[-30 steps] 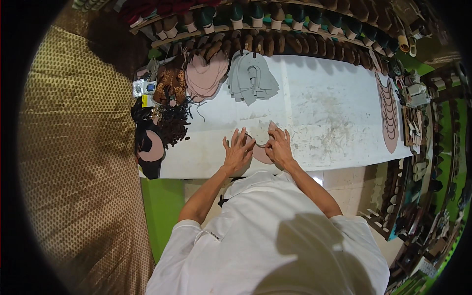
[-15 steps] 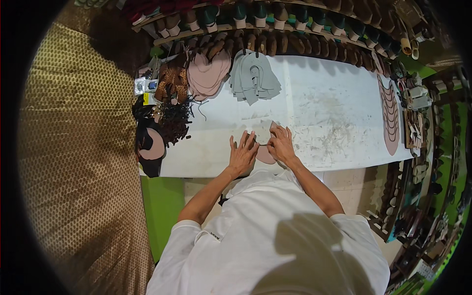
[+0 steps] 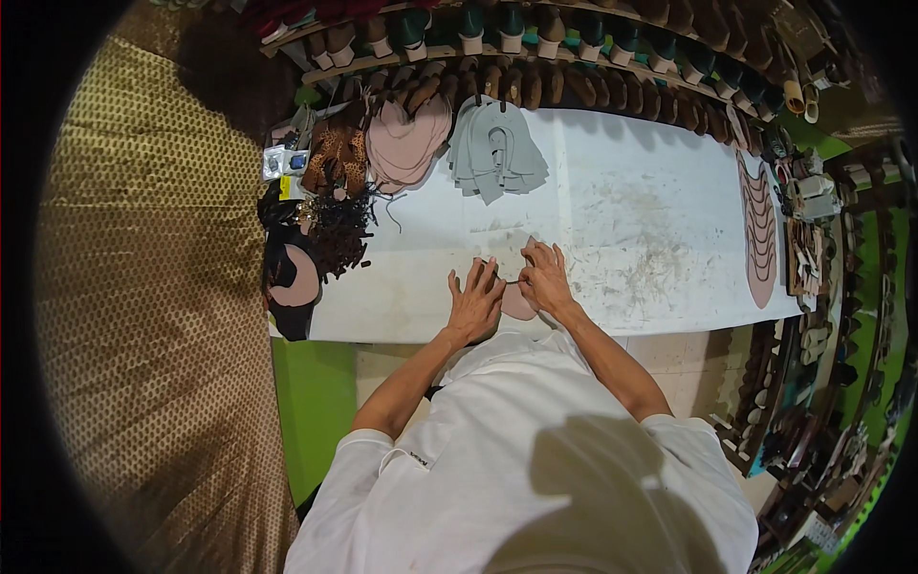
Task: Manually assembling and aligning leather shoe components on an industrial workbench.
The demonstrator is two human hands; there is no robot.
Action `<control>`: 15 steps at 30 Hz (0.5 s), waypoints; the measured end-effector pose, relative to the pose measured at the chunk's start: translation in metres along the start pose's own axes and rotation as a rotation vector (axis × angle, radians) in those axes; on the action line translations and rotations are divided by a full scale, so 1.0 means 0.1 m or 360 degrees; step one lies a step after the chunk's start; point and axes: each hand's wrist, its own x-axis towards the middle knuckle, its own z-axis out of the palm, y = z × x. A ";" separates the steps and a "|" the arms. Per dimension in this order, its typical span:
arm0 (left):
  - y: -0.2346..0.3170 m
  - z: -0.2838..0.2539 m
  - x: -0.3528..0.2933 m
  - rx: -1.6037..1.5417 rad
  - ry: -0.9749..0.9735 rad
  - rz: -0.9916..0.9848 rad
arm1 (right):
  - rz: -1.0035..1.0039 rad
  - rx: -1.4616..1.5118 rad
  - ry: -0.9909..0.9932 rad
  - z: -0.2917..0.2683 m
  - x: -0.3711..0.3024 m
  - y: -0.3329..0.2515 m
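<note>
Right in the middle of the frame, a small pink piece (image 3: 519,304), flat on the white tabletop (image 3: 421,306) close to its near edge. Left hand (image 3: 474,301) just left of it: long fingers parted, angled up the frame, thumb side turned in and touching around the left edge of the pink. Pinching or merely pressing? Cannot tell from here, with the thumb's tip too small and half hidden.

Over to the right hand (image 3: 545,277), just right of centre: fingers bent, more gathered than on the left, tips down at the piece and covering its right side. Drawn in, certainly; whether pinched tight or not, again cannot tell. Between the two, a narrow gap, and across that gap a thin dark line (image 3: 512,282) at the upper edge of the pink. Rounded lower part in plain view; above the right hand, a pale pink tip (image 3: 532,242), same piece or another, impossible to say.

Upper centre, a fan of grey cut pieces (image 3: 497,158); to its left, a stack of larger pink pieces (image 3: 406,143). Left end, a tangle of dark strips (image 3: 344,234). Far right, overlapping curved pink pieces (image 3: 758,230).
</note>
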 end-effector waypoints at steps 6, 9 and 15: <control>0.07 0.00 0.01 0.0133 -0.0011 0.0039 | -0.0016 -0.0006 -0.0031 -0.02 0.04 0.01; 0.18 0.00 0.03 -0.0092 -0.0112 -0.0158 | -0.0021 -0.0011 -0.0036 0.00 0.06 0.03; 0.24 0.05 -0.01 -0.0133 -0.0003 -0.0180 | -0.0018 0.0007 -0.0083 0.00 0.08 0.05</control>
